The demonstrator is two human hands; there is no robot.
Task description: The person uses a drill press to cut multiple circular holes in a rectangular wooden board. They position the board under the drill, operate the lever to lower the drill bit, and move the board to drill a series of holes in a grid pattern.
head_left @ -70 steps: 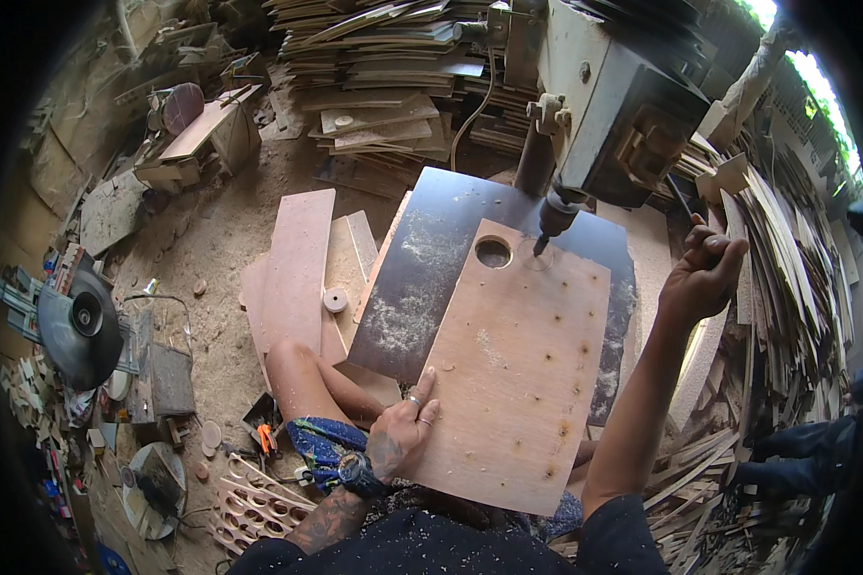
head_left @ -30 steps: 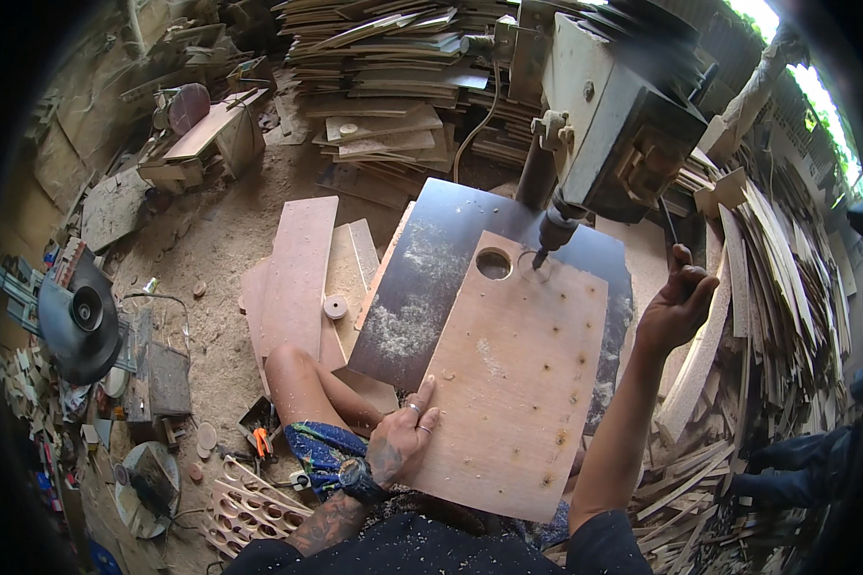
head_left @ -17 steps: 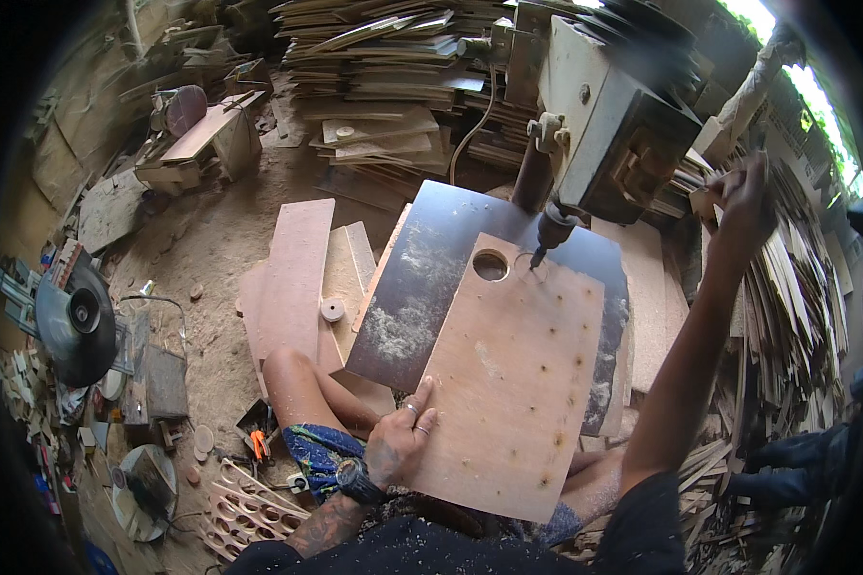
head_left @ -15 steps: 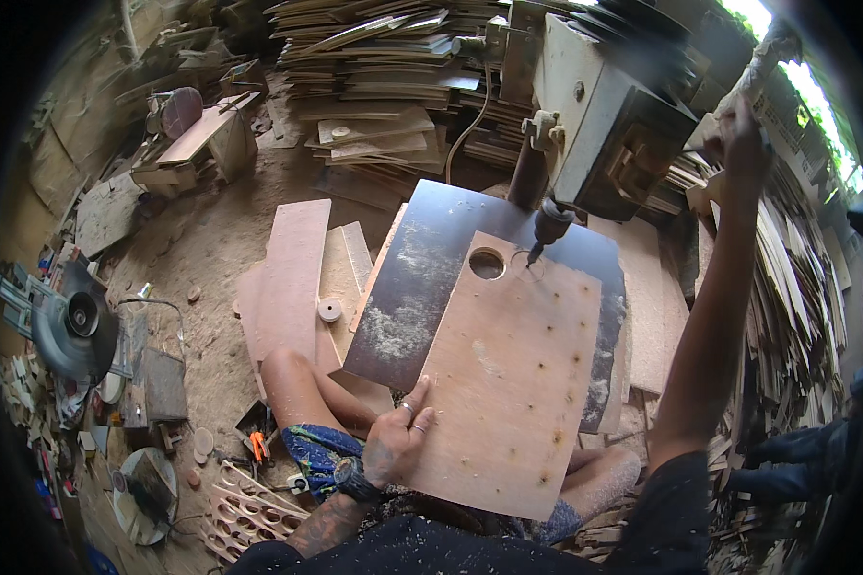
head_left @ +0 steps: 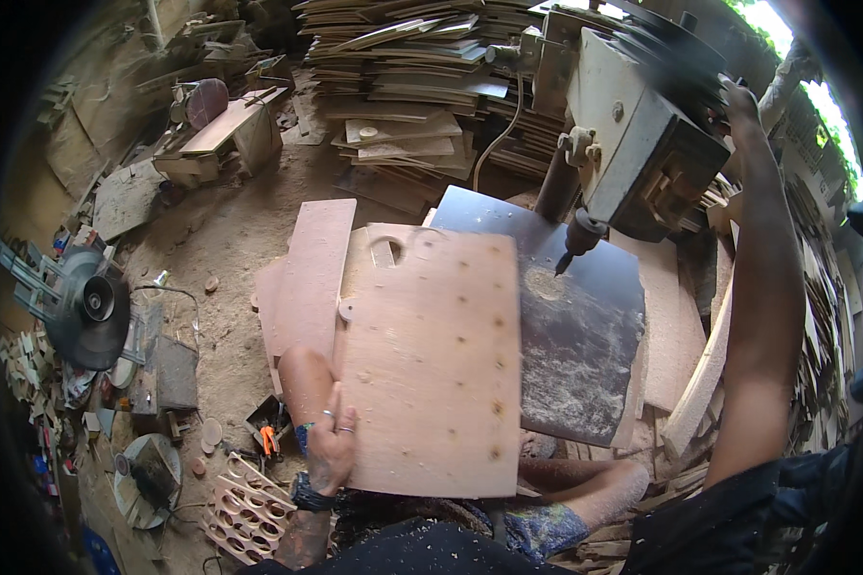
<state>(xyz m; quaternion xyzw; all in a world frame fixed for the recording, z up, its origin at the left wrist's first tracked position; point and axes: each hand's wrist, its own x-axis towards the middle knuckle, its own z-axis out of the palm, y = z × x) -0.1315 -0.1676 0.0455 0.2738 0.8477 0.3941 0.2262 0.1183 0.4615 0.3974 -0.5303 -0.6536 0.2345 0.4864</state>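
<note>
Head view: left hand (head_left: 331,452) grips board (head_left: 430,383), well left of bit (head_left: 566,262). One hole (head_left: 387,251) through; ring (head_left: 429,237) beside it seems only scored. Right hand (head_left: 739,102) up by press (head_left: 633,129), hold unclear.

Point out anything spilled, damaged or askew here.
Sawdust is spilled over the dark board, with a round patch by the drill bit. The board's right edge looks uneven, perhaps chipped. The plywood panel, gripped by the left hand, juts past the board's left side rather than sitting squarely on it.
</note>
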